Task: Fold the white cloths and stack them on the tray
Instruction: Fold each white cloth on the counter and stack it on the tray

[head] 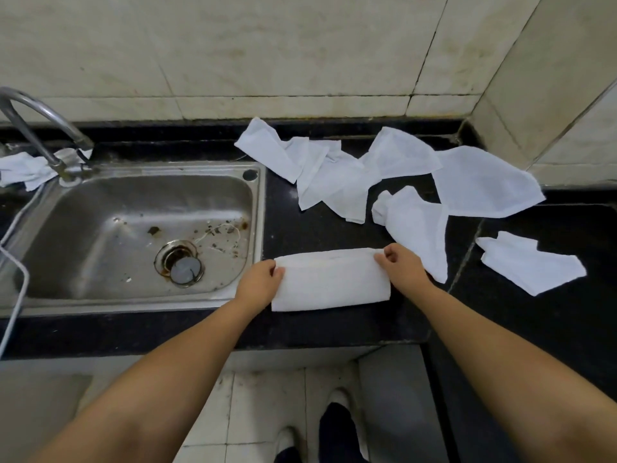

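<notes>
A white cloth (pixel 329 282), folded into a long rectangle, lies on the black counter (pixel 334 329) near its front edge. My left hand (pixel 258 284) pinches the cloth's far left corner. My right hand (pixel 402 267) pinches its far right corner. Several unfolded white cloths (pixel 334 175) are scattered over the counter behind and to the right; one lies spread flat (pixel 484 185), one crumpled (pixel 417 225), one loosely folded (pixel 531 265). No tray is in view.
A steel sink (pixel 133 228) with a dirty basin sits left of the cloth, its tap (pixel 43 128) at the back left beside another white cloth (pixel 26 168). Tiled walls close the back and right. A white cord (pixel 13 295) hangs at the far left.
</notes>
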Demonstrator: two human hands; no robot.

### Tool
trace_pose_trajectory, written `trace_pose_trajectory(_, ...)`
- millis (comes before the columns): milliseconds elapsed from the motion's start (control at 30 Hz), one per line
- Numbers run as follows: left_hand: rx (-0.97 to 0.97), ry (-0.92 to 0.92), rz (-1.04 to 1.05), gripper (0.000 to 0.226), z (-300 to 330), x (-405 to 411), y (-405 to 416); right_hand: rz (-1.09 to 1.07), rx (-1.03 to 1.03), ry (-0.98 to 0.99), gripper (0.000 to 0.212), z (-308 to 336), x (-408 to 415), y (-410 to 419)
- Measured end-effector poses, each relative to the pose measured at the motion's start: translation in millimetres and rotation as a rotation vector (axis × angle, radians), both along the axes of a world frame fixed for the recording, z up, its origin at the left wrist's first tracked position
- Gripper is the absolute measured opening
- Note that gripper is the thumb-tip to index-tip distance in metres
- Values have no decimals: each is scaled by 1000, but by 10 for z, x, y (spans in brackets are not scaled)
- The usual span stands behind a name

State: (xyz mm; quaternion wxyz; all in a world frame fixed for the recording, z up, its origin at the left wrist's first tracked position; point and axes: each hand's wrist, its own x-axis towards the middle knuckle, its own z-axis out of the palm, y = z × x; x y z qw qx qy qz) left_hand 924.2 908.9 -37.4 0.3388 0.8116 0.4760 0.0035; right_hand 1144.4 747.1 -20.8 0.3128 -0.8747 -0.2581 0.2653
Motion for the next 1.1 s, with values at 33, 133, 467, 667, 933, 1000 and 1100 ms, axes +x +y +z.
trace_pose_trajectory(33, 13, 5, 17, 38, -16, 35, 23, 14, -20, -22, 19, -26, 43, 58)
trace_pose_trajectory(133, 49, 31, 51, 34, -49, 91, 80, 46, -61, -68, 16, -108, 143, 180)
trace_pose_trajectory(467, 274, 175, -18, 21, -154, 154, 136, 130, -198, -267, 18, -260, 197, 262)
trace_pose_trajectory(667, 311, 264, -298, 41, -86, 209, 184, 388, -94, -498, 31, -121, -176, 228)
trace_pose_trajectory(933, 76, 317, -309, 8, 17, -81, 106, 910, 160, -567, 24, -182, -1378, 95)
trace_pose_trajectory(1000, 30, 297, -289, 11, 39, -195, 71, 945, 104, -614, 36, -291, -1615, 65)
trace_pose_trajectory(1100, -53, 208, -224, 9, 64, -321, 47, 859, -12, -634, 44, -378, -1788, 56)
